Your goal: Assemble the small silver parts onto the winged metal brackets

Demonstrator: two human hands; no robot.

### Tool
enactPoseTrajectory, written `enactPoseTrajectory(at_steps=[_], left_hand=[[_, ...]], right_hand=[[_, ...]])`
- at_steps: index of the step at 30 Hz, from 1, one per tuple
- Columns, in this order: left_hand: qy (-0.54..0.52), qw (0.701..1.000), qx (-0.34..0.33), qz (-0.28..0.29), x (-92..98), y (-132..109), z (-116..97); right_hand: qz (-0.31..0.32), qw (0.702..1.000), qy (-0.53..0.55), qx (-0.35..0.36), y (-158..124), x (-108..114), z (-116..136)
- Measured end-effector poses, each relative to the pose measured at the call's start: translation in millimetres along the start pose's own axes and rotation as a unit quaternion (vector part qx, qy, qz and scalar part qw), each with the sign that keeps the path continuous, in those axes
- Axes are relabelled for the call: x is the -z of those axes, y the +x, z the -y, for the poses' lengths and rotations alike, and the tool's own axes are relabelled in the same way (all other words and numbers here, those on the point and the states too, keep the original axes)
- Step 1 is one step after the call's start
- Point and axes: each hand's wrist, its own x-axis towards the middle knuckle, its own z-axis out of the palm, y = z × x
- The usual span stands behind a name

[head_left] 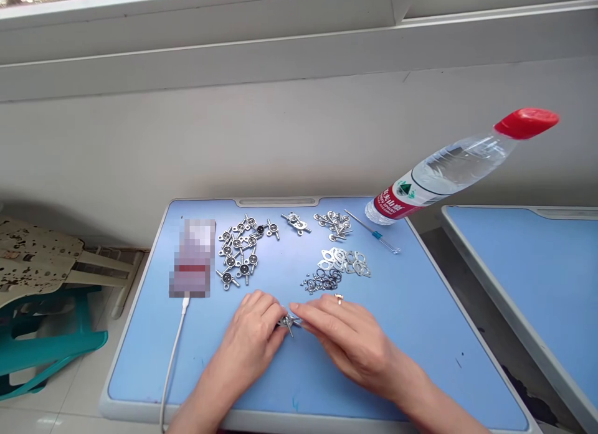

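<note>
A small metal valve (pixel 288 322) with a thin lever sits low over the front middle of the blue desk. My left hand (pixel 256 327) is closed around its left side, thumb and fingers pinching it. From the right, my right hand (pixel 352 340), with a ring on one finger, has its index finger and thumb at the valve's other end; the fingertips partly hide the contact. Just beyond the hands lie small screws (pixel 310 284), dark rubber rings (pixel 331 277) and flat metal plates (pixel 344 261). Several round-faced valve bodies (pixel 238 244) are grouped to the left.
Lever pieces (pixel 333 224) and a fitted valve (pixel 296 223) lie at the back. Beside them are a screwdriver (pixel 375 233) and a water bottle (pixel 434 179). A pixelated device (pixel 192 259) with a white cable (pixel 172 353) is at left. Another desk (pixel 537 259) stands right.
</note>
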Motion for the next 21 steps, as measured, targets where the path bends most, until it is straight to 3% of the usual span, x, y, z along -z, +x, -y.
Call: enactPoseTrajectory(at_steps=[2,7,11,15,18,21], left_hand=[[0.001,1.000,-0.002,0.000,-0.2,-0.1,0.0],[-0.011,1.000,-0.002,0.000,-0.2,-0.2,0.5],[0.004,1.000,-0.007,-0.010,-1.6,0.2,1.6],[0.004,1.000,-0.009,-0.010,-2.3,-0.1,1.9],[0.006,1.000,-0.010,-0.011,-1.8,-1.0,1.5],[0.023,1.000,-0.008,-0.013,-1.4,-1.3,1.2]], right_hand=[[-0.007,1.000,-0.006,-0.002,0.7,0.5,0.0],[0.042,0.998,0.055,-0.014,2.6,2.8,2.1],[0.001,0.998,0.058,-0.009,1.2,-1.0,1.4],[0.028,0.995,0.098,-0.017,0.4,-4.6,1.3],[0.009,0.994,0.105,-0.014,-0.7,-3.3,2.3],[-0.027,0.989,0.133,-0.062,-1.2,3.6,2.3]])
